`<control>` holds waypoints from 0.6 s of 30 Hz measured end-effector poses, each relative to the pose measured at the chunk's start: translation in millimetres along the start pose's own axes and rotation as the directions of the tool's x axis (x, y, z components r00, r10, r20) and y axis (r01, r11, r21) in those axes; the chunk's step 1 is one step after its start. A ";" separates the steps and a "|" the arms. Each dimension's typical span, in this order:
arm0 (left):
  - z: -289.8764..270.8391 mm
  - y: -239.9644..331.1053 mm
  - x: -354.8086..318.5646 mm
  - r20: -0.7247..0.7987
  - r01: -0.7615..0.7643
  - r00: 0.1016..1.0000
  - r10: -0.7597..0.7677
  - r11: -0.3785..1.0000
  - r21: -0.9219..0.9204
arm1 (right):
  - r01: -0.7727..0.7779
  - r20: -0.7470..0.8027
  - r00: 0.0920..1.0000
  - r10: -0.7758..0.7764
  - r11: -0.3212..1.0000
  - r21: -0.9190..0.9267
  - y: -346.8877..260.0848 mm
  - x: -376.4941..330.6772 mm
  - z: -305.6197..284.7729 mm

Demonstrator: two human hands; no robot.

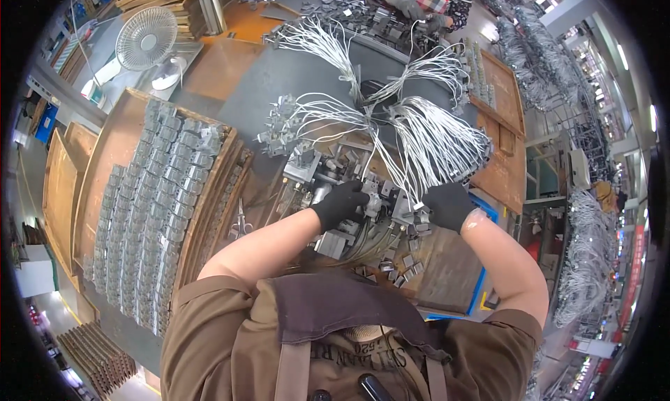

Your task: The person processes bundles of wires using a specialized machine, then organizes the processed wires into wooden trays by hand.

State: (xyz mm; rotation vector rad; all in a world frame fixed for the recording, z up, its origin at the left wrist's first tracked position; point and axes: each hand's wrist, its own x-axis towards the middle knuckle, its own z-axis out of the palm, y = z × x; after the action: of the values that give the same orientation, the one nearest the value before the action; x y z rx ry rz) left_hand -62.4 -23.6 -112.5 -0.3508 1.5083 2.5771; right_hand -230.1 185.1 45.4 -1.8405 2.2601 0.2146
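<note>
My left hand (340, 204), in a dark glove, is curled at the left side of a small metal bench machine (322, 184). Its fingertips are against the fixture, and what they pinch is too small to make out. My right hand (448, 205), gloved the same way, is bent in at the machine's right side, by a metal block (405, 210). Its fingers are closed and partly hidden, with a small white tip beside them. Just beyond it, a thick bundle of white wires (440, 136) fans out. Small metal housings (280, 125) hang on the wire ends at left.
A wooden tray (125, 132) of metal housings in rows (150, 212) stands at left. Scissors (241, 221) lie between tray and machine. Loose metal pieces (399, 270) are scattered near me. A white fan (146, 38) stands far left. Across the table is another person's gloved hand (405, 6).
</note>
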 end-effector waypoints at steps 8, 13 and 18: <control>8.1 30.1 3.6 0.246 -0.497 0.864 0.440 0.662 0.561 | -0.022 0.149 0.988 0.026 0.999 -0.025 17.4 -2.3 3.8; -13.4 122.3 6.4 0.137 -0.150 0.981 0.136 0.983 0.102 | -0.094 0.238 0.967 0.089 0.996 0.007 25.4 -3.9 -2.7; -75.7 192.6 2.7 -0.064 0.020 0.855 0.514 0.090 0.996 | -0.002 0.516 0.848 -0.120 0.973 0.230 14.2 33.7 -25.6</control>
State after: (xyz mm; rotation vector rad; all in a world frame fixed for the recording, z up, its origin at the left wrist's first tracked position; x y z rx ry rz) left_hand -99.7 -183.9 12.9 -0.4343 3.2421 0.9193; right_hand -252.4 149.8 61.0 -1.5004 1.7633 0.3863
